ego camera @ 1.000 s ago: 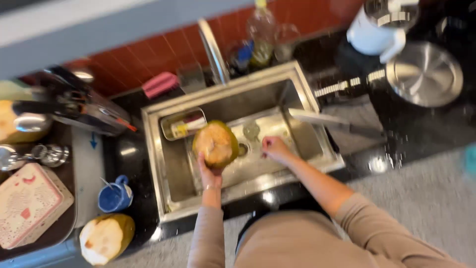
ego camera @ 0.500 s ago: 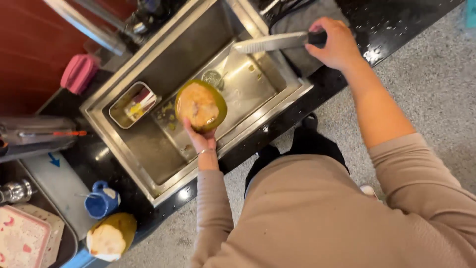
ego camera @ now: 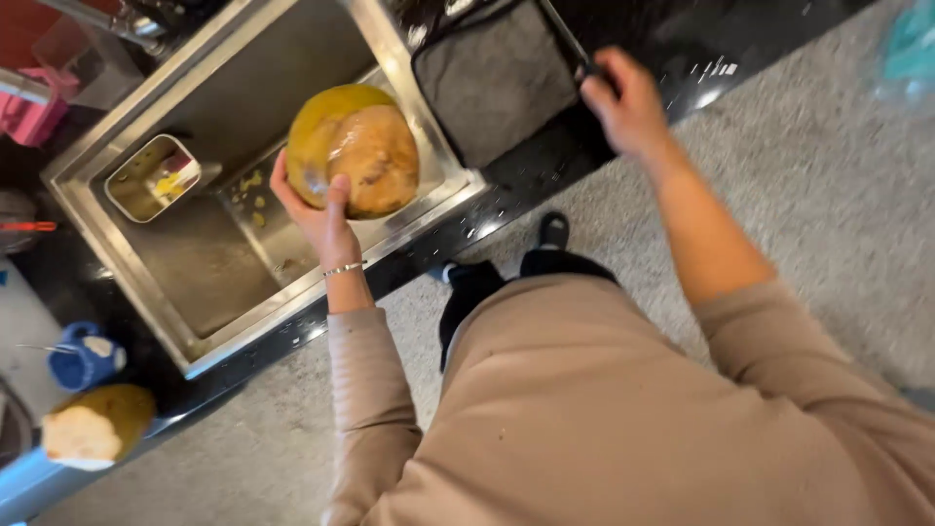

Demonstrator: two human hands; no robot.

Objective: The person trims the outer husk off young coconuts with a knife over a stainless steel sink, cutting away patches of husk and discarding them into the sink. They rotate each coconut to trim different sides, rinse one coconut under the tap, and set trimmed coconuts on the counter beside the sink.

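My left hand (ego camera: 317, 214) holds a large yellow-green coconut (ego camera: 355, 146) from below, over the right part of the steel sink (ego camera: 127, 263). Its top is pared to brown husk. My right hand (ego camera: 628, 107) is at the black counter's front edge, right of the sink, with its fingers closed on the dark handle of a knife (ego camera: 586, 70). The blade is blurred and I cannot make it out. Small yellow scraps lie in the sink basin.
A small steel container (ego camera: 151, 180) with bits in it sits in the sink's left part. A grey mat (ego camera: 497, 78) lies on the counter beside the sink. At lower left stand a blue cup (ego camera: 83, 356) and another pared coconut (ego camera: 97, 424).
My view has swung down and right. My right hand took the knife off the sink's corner and drew it back to the right. The coconut stays held over the sink.
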